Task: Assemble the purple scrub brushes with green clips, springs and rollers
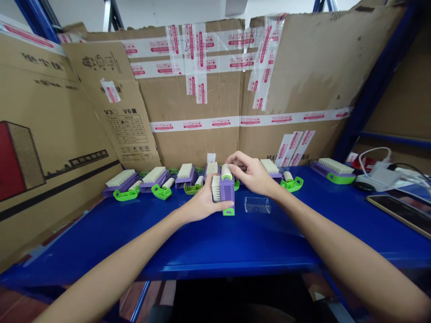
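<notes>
My left hand (202, 204) grips a purple brush with white bristles and a green end (226, 193), held upright on the blue table (215, 242). My right hand (251, 175) pinches the brush's white roller at its top end. A small clear plastic cover (257, 205) lies on the table just right of the brush, under my right wrist.
Several more purple-and-green brushes (155, 179) stand in a row along the back, with one (333, 170) at the far right. Taped cardboard boxes (235, 89) wall the back and left. A white charger with cables (380, 172) and a phone (400, 215) lie at the right.
</notes>
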`<action>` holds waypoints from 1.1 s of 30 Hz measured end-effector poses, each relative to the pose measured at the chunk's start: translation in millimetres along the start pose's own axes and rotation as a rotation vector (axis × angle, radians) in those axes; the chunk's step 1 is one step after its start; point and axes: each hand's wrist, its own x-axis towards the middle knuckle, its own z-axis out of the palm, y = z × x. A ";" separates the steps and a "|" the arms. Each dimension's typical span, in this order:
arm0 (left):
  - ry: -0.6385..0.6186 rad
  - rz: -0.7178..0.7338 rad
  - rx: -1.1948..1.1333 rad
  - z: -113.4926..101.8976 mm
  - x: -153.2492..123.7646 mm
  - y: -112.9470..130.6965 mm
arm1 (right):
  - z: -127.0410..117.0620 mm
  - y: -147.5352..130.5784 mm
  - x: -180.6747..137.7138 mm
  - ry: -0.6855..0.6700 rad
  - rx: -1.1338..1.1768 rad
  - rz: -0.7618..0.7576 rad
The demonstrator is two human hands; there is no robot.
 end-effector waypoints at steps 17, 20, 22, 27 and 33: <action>0.018 0.032 -0.053 1.7 2.2 -5.4 | -0.6 -0.3 -0.8 -0.039 -0.044 0.003; 0.017 0.030 -0.071 2.3 2.2 -4.2 | -1.4 -0.1 -0.8 -0.038 -0.065 -0.009; 0.021 0.034 -0.061 2.2 1.9 -4.0 | -1.9 0.3 -0.6 -0.039 -0.072 -0.014; 0.002 0.015 -0.062 1.9 0.8 -4.6 | -2.5 1.0 -0.2 -0.043 -0.077 -0.008; 0.000 0.007 -0.101 4.1 1.4 -5.5 | -1.5 -0.6 -0.8 -0.045 -0.101 -0.013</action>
